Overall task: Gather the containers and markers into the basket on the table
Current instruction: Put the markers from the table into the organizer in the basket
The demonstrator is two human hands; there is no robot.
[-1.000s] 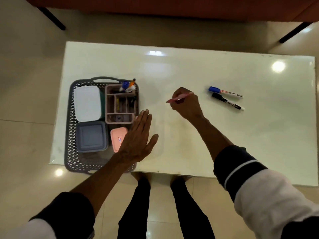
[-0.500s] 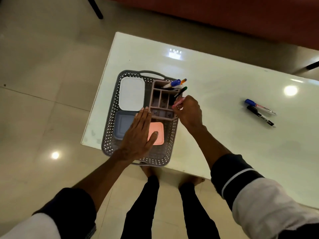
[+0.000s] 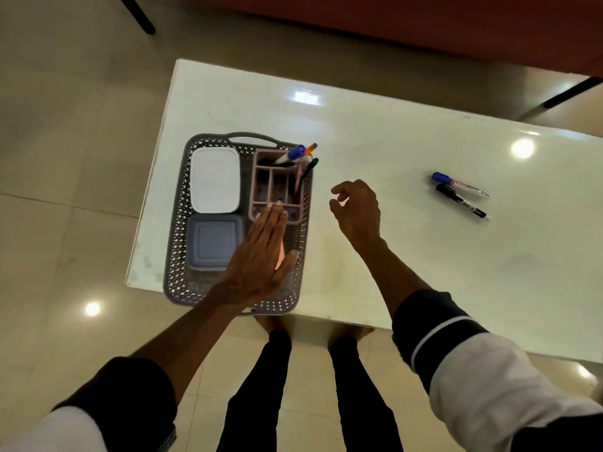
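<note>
A grey perforated basket sits at the table's near left corner. Inside it are a white-lidded container, a blue-grey container, a pink container mostly hidden under my left hand, and a pink divided organiser with several markers standing in it. My left hand lies flat and open over the basket. My right hand hovers empty over the table just right of the basket, fingers loosely curled. A blue-capped marker and a black marker lie on the table to the right.
The white glossy table reflects ceiling lights. Its near edge runs just above my legs and feet. A red-brown piece of furniture with dark legs stands beyond the table on the tiled floor.
My right hand carried the pink marker to the organiser, let it go there, and has drawn back to the right, empty. My left hand stayed flat over the basket.
</note>
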